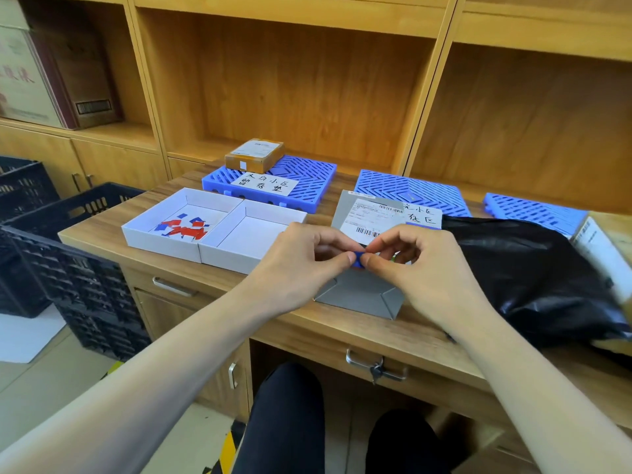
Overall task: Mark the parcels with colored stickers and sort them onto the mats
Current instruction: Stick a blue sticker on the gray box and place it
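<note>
My left hand (307, 265) and my right hand (420, 265) meet over a grey parcel (362, 292) with a white shipping label, lying on the desk. Both pinch a small blue sticker (358, 258) between thumb and fingertips. To the left stands a white two-part tray (219, 248); its left compartment holds red and blue stickers (183, 227). Behind are three blue mats: the left mat (307, 186) carries a brown cardboard parcel (254, 155) and a handwritten label, the middle mat (410, 193) has a label partly hidden by the grey parcel, and the right mat (533, 210) is partly covered.
A black plastic parcel bag (533, 278) lies at the right of the desk, with another labelled package (602, 254) at the edge. Black crates (68, 261) stand left of the desk. Wooden shelves rise behind, with boxes (51, 70) at upper left.
</note>
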Available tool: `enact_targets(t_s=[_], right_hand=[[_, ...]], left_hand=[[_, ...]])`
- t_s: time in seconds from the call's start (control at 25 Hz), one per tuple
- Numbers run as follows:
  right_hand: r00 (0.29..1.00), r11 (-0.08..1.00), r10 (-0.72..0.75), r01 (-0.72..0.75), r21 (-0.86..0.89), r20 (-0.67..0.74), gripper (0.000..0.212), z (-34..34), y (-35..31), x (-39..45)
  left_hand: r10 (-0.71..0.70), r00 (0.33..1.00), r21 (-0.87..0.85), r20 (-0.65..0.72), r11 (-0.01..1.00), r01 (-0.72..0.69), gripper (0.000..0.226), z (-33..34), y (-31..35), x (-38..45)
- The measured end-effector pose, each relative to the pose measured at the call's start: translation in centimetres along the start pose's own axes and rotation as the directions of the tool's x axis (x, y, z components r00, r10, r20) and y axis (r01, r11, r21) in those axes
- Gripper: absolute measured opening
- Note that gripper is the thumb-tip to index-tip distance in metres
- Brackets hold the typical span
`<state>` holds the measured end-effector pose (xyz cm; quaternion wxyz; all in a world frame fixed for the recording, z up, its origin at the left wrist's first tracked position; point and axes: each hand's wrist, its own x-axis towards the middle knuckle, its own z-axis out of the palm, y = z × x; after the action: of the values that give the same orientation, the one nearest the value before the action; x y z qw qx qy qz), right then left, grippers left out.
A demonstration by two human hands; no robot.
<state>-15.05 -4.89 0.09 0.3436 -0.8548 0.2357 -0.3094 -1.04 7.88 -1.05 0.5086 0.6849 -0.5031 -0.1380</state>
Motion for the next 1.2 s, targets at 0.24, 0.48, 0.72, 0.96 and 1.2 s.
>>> enact_targets(t_s=[0.24, 0.48, 0.72, 0.96, 1.2], right_hand=[[0.999, 0.999, 0.039, -0.038, 0.033, -0.001, 0.012, 0.8, 1.3, -2.2], [0.998, 0.998, 0.066, -0.066, 0.016, -0.013, 0.01, 1.8, 2.4, -3.9], [0.98, 0.992, 0.111, -0.119, -0.039, -0.163, 0.01, 3.6, 3.4, -4.5], [0.966, 0.967, 0.077, -0.133, -0.216, -0.249, 0.004, 4.9, 3.5, -4.4], [0.945, 0.947, 0.016, -0.119, -0.298, -0.327, 0.004, 5.8, 3.6, -3.9]], left_hand=[[-0.004, 1.0, 0.036, -0.006, 0.999, 0.004, 0.016, 1.4, -0.9, -1.8], [-0.017, 1.0, 0.073, -0.024, 0.997, 0.018, 0.012, 2.6, -2.0, -3.1], [-0.015, 0.985, 0.15, -0.174, 0.988, 0.042, 0.011, 3.6, -2.4, -3.4], [0.272, 0.91, 0.601, -0.313, 0.799, -0.033, 0.027, 2.9, -4.1, -2.2], [0.258, 0.943, 0.623, -0.209, 0.778, -0.075, 0.035, 3.0, -5.8, -1.0]])
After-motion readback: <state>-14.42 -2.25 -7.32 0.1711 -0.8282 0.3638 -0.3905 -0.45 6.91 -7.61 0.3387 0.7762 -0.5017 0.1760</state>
